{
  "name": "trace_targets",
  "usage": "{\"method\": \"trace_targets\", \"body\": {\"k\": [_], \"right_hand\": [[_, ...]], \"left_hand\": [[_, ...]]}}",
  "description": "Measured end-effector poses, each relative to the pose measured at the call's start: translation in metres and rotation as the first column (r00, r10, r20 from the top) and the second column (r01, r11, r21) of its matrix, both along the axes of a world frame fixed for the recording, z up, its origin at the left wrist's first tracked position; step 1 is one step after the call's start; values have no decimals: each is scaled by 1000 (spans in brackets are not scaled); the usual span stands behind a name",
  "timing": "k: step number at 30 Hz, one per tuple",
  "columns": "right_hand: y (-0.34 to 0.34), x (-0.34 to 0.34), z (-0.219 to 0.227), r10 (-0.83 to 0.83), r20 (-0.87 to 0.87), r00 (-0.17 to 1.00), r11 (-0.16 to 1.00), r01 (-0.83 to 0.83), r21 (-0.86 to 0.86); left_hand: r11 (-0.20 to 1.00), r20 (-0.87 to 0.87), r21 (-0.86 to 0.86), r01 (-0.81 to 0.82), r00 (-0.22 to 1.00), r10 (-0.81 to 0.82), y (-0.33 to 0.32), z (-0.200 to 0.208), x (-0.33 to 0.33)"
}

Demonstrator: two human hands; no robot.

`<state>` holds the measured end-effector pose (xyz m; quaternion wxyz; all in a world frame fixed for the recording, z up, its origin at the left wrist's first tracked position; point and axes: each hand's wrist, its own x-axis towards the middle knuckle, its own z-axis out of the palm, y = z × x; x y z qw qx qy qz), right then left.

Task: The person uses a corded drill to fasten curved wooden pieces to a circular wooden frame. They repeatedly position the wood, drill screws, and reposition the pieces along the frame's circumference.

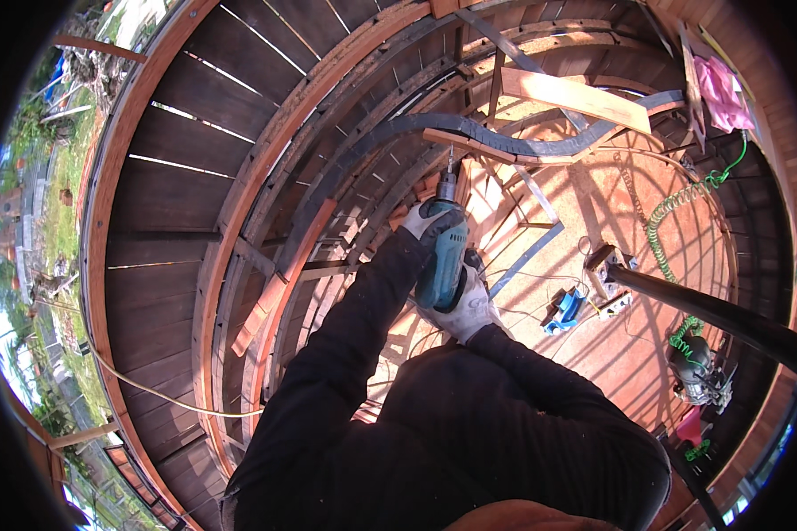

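Note:
A teal power drill [441,265] points away from me, held in both gloved hands. My left hand [425,220] is wrapped round its front end, just behind the metal chuck [447,186]. Round the rear grip is my right hand [466,310], its fingers partly hidden by the drill body. A thin drill bit [452,158] reaches up to the near edge of a curved wooden rail [471,145] with a dark grey top. Whether the tip touches or enters the wood I cannot tell.
Curved wooden ribs [230,212] and dark planks rise on the left. A pale board [576,99] lies across the rail. A blue power tool [565,311], a green coiled hose [660,221] and a black post [708,310] are on the right. Pink cloth [722,93] hangs at far right.

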<state>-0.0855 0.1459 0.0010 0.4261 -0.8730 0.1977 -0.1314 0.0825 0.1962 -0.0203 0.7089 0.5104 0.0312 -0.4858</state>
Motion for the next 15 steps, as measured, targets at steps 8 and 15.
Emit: {"method": "trace_targets", "body": {"k": [8, 15], "right_hand": [[7, 3, -3, -15, -44, 999, 993, 20, 117], [13, 11, 5, -37, -45, 998, 968, 47, 246]], "left_hand": [[1000, -2, 20, 12, 1000, -12, 1, 6, 2], [999, -60, 19, 50, 997, -49, 5, 16, 7]]}}
